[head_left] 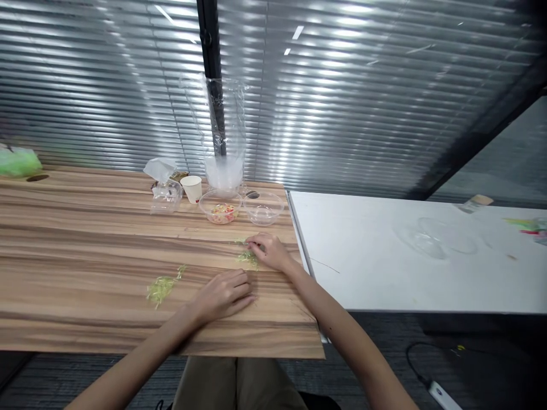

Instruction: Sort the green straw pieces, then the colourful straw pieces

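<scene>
My right hand (267,250) is over a small heap of pale green strips (248,258), its thumb and fingertips pinched together at a few of the thin pieces. Nearer to me, my left hand (224,293) lies on the wooden tabletop with its fingers loosely bent and the thumb apart; nothing shows in it. To its left is a larger pile of yellow-green strips (161,289), with a few stray bits trailing off its upper right. Behind the hands stand a clear bowl of small red, orange and yellow pieces (223,213) and another clear bowl (264,213).
A paper cup (192,189), a clear plastic container with white tissue (166,193) and a tall clear plastic bag (225,171) stand at the back. A white table (376,256) adjoins on the right, holding clear plastic lids (427,245). Something bright green (19,162) is far left.
</scene>
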Demonstrator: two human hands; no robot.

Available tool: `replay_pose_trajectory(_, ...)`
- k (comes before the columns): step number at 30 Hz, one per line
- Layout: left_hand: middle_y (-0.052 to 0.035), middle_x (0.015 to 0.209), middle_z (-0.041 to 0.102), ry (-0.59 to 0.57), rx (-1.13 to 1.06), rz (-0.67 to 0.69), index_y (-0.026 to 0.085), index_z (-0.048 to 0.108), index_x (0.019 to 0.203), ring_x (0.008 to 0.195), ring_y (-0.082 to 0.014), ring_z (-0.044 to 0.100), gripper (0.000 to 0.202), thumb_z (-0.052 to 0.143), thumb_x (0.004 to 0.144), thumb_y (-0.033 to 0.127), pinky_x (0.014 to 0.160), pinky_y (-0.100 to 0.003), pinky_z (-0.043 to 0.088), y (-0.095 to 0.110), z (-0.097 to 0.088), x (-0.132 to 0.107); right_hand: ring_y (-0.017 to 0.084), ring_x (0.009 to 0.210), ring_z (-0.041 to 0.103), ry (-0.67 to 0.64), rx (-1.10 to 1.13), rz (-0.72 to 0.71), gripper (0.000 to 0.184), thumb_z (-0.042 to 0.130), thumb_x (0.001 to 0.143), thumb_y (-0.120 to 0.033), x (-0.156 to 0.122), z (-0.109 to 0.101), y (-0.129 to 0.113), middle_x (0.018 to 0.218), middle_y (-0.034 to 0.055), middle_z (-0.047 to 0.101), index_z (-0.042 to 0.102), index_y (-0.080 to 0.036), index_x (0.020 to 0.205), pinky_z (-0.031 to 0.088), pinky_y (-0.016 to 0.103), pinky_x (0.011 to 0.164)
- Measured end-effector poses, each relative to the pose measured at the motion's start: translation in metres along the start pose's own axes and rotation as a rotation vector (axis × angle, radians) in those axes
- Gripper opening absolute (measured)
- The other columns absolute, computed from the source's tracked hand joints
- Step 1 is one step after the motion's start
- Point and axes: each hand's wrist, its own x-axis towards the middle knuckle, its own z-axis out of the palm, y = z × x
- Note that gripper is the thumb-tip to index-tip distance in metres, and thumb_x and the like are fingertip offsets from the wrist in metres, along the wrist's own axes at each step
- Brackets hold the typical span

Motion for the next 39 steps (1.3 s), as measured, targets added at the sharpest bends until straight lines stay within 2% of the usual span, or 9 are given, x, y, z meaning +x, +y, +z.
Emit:
replay_pose_trajectory(9, -0.0041, 0.074, 0.058, 0.014, -0.043, 0.024, 0.016, 0.058, 0.075, 0.068, -0.0161, 0.055, 0.03, 0.045, 0.099, 0.028, 0.063, -0.027, 0.043, 0.001, -0.002, 0.0007, 0.017, 0.084, 0.07, -0.014, -0.009, 0.016, 0.022, 0.057, 0.084, -0.006, 0.0004, -0.0045, -0.0023, 0.094, 0.0066, 0.075, 0.073, -0.016, 0.095, 0.052, 0.027, 0.08)
replay_pose_trajectory(12, -0.0042, 0.074, 0.058, 0.011, -0.057, 0.01, 0.016, 0.059, 0.076, 0.068, -0.0161, 0.055, 0.027, 0.044, 0.098, 0.023, 0.063, -0.026, 0.042, 0.0015, -0.0025, 0.0009, 0.017, 0.085, 0.07, -0.011, -0.015, 0.021, 0.022, 0.057, 0.084, -0.006, 0.0002, -0.0051, -0.0026, 0.094, 0.0063, 0.076, 0.073, -0.016, 0.095, 0.052, 0.027, 0.08)
replay_pose_trajectory(19, -0.005, 0.079, 0.059, -0.028, -0.087, -0.022, 0.016, 0.061, 0.083, 0.072, -0.0164, 0.055, 0.021, 0.042, 0.093, 0.013, 0.066, -0.026, 0.043, 0.0014, -0.003, 0.0003, 0.017, 0.085, 0.07, -0.01, -0.026, 0.029, 0.023, 0.056, 0.084, -0.006, 0.0001, -0.0054, -0.0015, 0.093, 0.0058, 0.076, 0.072, -0.016, 0.097, 0.052, 0.028, 0.081)
replay_pose_trajectory(23, -0.005, 0.08, 0.058, -0.074, -0.098, -0.051, 0.016, 0.058, 0.08, 0.073, -0.0167, 0.054, 0.019, 0.043, 0.089, 0.01, 0.067, -0.026, 0.044, 0.0013, -0.0031, -0.0003, 0.018, 0.084, 0.07, -0.013, -0.034, 0.021, 0.022, 0.057, 0.084, -0.006, 0.0005, -0.0056, -0.0019, 0.09, 0.0058, 0.076, 0.072, -0.016, 0.097, 0.052, 0.028, 0.081)
replay_pose_trajectory(33, -0.005, 0.083, 0.059, -0.095, -0.038, -0.078, 0.017, 0.058, 0.081, 0.078, -0.0181, 0.055, 0.016, 0.046, 0.084, 0.006, 0.073, -0.027, 0.045, 0.0032, -0.0032, -0.0016, 0.018, 0.082, 0.07, -0.03, -0.038, 0.014, 0.024, 0.055, 0.085, -0.005, 0.0, -0.0066, -0.0035, 0.088, 0.0059, 0.076, 0.072, -0.014, 0.098, 0.052, 0.028, 0.08)
replay_pose_trajectory(39, -0.0048, 0.084, 0.061, -0.075, -0.013, -0.072, 0.017, 0.058, 0.082, 0.078, -0.0186, 0.056, 0.014, 0.048, 0.085, 0.008, 0.072, -0.028, 0.045, 0.0038, -0.0021, -0.0024, 0.018, 0.085, 0.07, -0.044, -0.042, 0.032, 0.024, 0.056, 0.084, -0.007, -0.0013, -0.005, -0.0033, 0.094, 0.0057, 0.076, 0.073, -0.017, 0.097, 0.052, 0.028, 0.081)
